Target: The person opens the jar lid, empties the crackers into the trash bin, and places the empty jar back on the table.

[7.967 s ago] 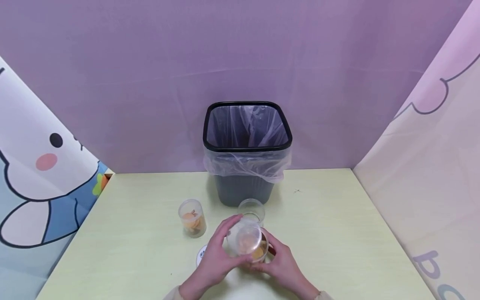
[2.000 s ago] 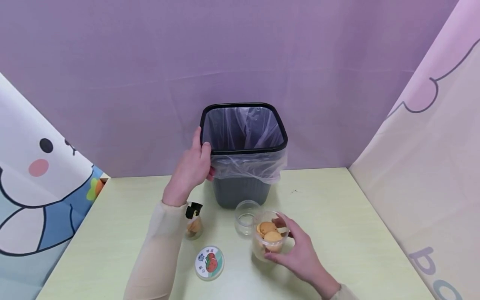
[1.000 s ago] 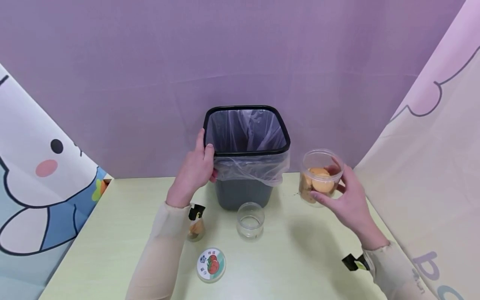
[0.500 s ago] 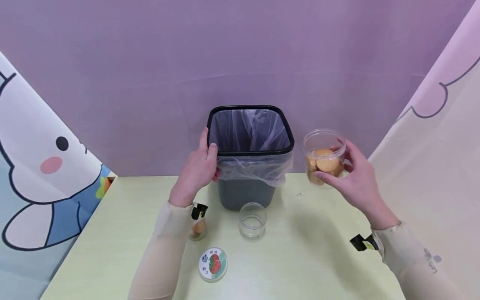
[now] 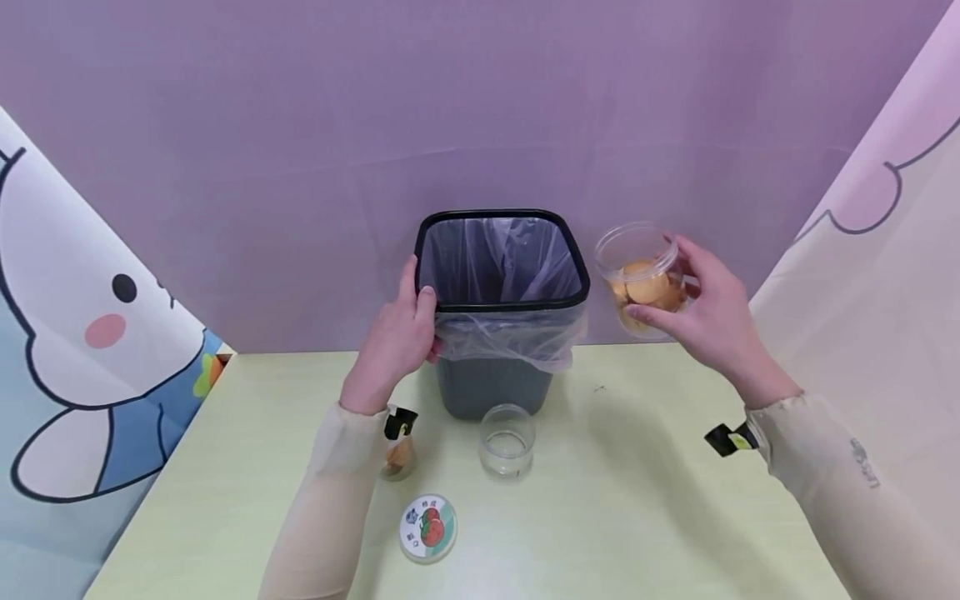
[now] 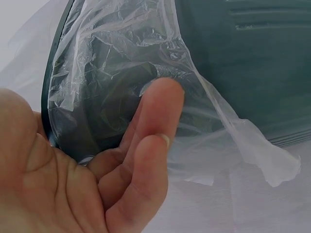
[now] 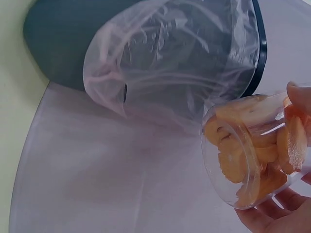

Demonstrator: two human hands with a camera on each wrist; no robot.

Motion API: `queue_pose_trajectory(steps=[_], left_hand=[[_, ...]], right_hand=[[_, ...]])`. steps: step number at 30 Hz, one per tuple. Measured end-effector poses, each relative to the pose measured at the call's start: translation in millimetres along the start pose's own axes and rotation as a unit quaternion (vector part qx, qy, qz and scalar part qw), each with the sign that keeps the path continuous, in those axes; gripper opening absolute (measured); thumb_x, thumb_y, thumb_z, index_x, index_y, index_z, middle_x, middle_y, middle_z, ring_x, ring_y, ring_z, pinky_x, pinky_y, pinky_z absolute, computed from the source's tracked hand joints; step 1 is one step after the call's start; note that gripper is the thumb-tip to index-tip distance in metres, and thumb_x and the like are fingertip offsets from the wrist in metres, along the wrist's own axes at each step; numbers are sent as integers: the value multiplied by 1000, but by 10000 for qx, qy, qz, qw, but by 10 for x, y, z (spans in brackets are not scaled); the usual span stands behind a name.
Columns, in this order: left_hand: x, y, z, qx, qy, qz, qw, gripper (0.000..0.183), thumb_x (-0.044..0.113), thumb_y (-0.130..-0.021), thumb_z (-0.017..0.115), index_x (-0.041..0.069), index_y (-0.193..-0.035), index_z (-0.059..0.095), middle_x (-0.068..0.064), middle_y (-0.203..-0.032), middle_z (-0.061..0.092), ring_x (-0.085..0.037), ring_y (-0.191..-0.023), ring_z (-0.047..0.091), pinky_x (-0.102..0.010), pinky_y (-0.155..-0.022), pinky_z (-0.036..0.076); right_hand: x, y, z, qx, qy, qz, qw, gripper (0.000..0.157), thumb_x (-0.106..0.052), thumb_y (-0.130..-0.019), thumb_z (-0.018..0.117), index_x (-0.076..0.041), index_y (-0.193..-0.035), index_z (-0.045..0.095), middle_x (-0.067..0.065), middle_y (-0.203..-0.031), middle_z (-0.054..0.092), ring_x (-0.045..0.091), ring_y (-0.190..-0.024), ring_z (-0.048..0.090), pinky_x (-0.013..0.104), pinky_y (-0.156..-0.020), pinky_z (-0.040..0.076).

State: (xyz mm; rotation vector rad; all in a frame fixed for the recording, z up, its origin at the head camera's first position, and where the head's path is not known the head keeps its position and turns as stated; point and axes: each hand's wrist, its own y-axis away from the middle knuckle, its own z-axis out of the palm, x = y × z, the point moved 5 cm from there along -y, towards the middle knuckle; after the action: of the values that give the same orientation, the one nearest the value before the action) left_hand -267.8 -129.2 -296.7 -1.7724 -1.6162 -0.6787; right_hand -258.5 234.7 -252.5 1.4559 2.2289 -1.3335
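My left hand [image 5: 397, 337] holds the left front corner of the trash bin [image 5: 491, 387], its thumb at the black rim. The bin is dark grey with a translucent liner bag [image 5: 510, 329] folded over the rim. In the left wrist view its fingers [image 6: 163, 109] bend against the bagged side. My right hand [image 5: 708, 312] grips a clear plastic jar [image 5: 637, 250] from the right, lifted above the table beside the bin. Round orange-brown cookies [image 5: 647, 287] fill part of it, and it tilts slightly toward the bin. The right wrist view shows the cookies [image 7: 233, 155] through the wall.
Below the bin stands a clear jar [image 5: 507, 442] with nothing visible inside. A round lid with a red fruit print [image 5: 428, 529] lies nearer. Another jar of orange-brown pieces [image 5: 399, 458] is partly hidden behind the left wrist. A purple cloth [image 5: 315, 208] hangs behind.
Both hands were together over two jars; then the left moved onto the bin. The right hand has lifted the cookie jar up and right, and lately tilted it slightly toward the bin.
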Motion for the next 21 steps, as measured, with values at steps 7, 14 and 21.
queue_pose_trajectory(steps=[7,14,21], left_hand=[[3,-2,9,-48,-29,13,10000,65,50,-105,18,26,-160,-7,-5,-63,66,-24,-57,66,-47,-90,46],[12,-16,18,-63,-87,-4,9999,64,49,-106,17,26,-160,-7,-4,-63,66,-25,-59,67,-47,-90,46],[-5,-19,12,-22,-38,60,10000,63,47,-106,18,25,-160,-7,-4,-62,66,-22,-55,66,-47,-91,46]], right_hand=[[17,-209,11,-186,345,-78,9992,90,-17,-67,94,-13,-146,50,11,-113,59,24,-102,52,27,-84,42],[19,-429,51,-396,894,-277,9948,101,-22,-67,94,-15,-153,41,18,-116,57,36,-107,50,56,-87,38],[-18,-592,131,-766,1123,-191,9905,100,-20,-71,92,-20,-155,38,21,-131,50,40,-112,49,61,-91,41]])
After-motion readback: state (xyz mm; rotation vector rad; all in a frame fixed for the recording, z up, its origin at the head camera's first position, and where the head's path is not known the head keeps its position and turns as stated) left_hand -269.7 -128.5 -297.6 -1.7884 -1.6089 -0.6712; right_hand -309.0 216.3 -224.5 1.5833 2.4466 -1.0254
